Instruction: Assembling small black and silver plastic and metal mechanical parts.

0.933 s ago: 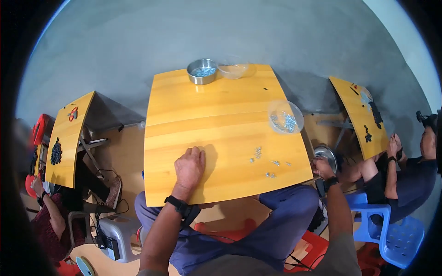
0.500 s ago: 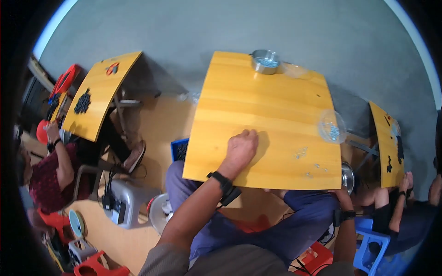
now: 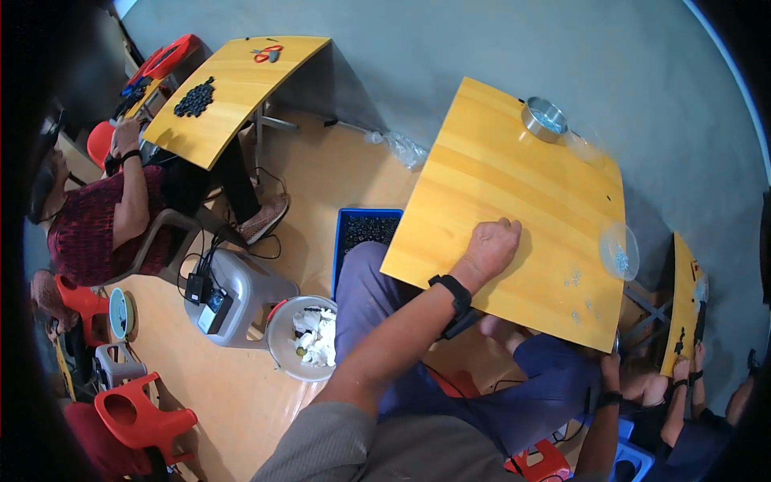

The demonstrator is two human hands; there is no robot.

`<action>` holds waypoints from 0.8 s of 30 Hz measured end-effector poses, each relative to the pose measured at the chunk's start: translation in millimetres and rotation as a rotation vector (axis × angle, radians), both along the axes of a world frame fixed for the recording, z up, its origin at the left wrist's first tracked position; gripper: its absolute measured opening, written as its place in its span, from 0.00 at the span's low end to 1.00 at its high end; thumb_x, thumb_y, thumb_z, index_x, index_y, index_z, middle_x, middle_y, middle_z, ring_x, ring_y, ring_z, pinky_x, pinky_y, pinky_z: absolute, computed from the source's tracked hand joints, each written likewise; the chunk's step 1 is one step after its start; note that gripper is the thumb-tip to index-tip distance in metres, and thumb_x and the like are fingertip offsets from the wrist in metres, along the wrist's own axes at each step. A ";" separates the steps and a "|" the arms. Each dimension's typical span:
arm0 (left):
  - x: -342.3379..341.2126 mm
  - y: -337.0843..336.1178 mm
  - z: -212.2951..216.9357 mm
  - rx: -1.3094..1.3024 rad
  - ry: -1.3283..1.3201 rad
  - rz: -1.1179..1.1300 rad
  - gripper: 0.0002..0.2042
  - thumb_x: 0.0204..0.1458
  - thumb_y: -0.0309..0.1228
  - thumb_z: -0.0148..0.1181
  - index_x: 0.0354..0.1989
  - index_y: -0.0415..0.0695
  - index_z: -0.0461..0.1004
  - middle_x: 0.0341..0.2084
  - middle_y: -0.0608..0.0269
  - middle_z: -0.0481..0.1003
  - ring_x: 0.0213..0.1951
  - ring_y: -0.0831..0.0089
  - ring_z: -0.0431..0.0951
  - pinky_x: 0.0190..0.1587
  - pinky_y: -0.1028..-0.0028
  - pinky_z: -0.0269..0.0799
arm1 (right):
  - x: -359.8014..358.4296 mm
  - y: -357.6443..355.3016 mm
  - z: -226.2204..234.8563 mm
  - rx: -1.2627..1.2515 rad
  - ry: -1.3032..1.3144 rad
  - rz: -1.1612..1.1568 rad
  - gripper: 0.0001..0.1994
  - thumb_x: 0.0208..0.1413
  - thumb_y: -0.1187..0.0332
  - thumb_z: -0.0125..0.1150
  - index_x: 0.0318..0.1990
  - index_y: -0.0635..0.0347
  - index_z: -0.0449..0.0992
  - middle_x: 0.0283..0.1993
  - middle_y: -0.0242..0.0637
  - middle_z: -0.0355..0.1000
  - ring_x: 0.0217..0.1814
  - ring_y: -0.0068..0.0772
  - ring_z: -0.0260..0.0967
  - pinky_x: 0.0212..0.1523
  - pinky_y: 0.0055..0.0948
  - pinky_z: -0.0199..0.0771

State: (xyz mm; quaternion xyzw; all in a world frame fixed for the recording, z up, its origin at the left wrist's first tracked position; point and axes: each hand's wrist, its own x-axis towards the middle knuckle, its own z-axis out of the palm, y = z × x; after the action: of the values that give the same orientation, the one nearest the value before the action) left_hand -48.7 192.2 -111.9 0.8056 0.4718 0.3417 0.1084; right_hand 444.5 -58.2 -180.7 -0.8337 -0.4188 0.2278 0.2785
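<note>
My left hand (image 3: 493,247) rests on the yellow wooden table (image 3: 514,177), its fingers curled into a fist. Whatever may be inside the fist is hidden. At the table's near right corner, my right hand (image 3: 611,365) hangs low by the edge, and its fingers are mostly out of sight. To the right of my left hand, small clear pieces (image 3: 573,279) lie scattered on the tabletop. A transparent round tub (image 3: 619,252) with small light-blue pieces stands by the right edge. Near the far edge is a round metal bowl (image 3: 544,119) with similar pieces.
On the floor to the left stand a blue crate (image 3: 338,241) of black pieces, a white bucket (image 3: 281,353) with white scraps and a grey stool (image 3: 241,297). A co-worker (image 3: 104,209) sits at another table (image 3: 241,88) on the left. Other people's hands (image 3: 687,369) show at the right.
The whole view has turned, so the table appears farther right and tilted and more floor shows at left. My left hand stays in a fist on the table.
</note>
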 end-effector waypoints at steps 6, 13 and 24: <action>-31.8 -64.6 24.0 -0.275 -0.436 0.014 0.13 0.55 0.35 0.61 0.24 0.38 0.74 0.17 0.49 0.75 0.22 0.56 0.78 0.26 0.62 0.74 | 23.3 -19.7 -23.1 -0.156 -0.258 0.118 0.10 0.55 0.63 0.61 0.33 0.59 0.85 0.32 0.52 0.79 0.36 0.48 0.79 0.33 0.42 0.76; -75.8 -150.0 52.6 -0.622 -0.885 -0.319 0.11 0.57 0.32 0.63 0.24 0.41 0.75 0.14 0.61 0.73 0.18 0.77 0.74 0.23 0.71 0.69 | 137.5 -31.0 -8.1 -0.482 -1.142 0.586 0.16 0.57 0.64 0.51 0.32 0.71 0.78 0.35 0.58 0.78 0.33 0.60 0.75 0.33 0.48 0.71; -249.9 -254.5 14.0 -0.588 -1.103 0.603 0.07 0.58 0.26 0.64 0.28 0.37 0.78 0.22 0.71 0.77 0.26 0.86 0.73 0.29 0.80 0.69 | 63.2 -15.7 4.8 -0.487 -1.057 0.697 0.14 0.58 0.59 0.55 0.39 0.56 0.84 0.37 0.49 0.80 0.39 0.52 0.79 0.40 0.47 0.78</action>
State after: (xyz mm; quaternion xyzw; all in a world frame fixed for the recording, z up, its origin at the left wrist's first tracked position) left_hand -298.6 -62.3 -97.8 0.2852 0.6239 0.5745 0.4465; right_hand 507.7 -73.9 -175.9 -0.6882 -0.6799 -0.0460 -0.2489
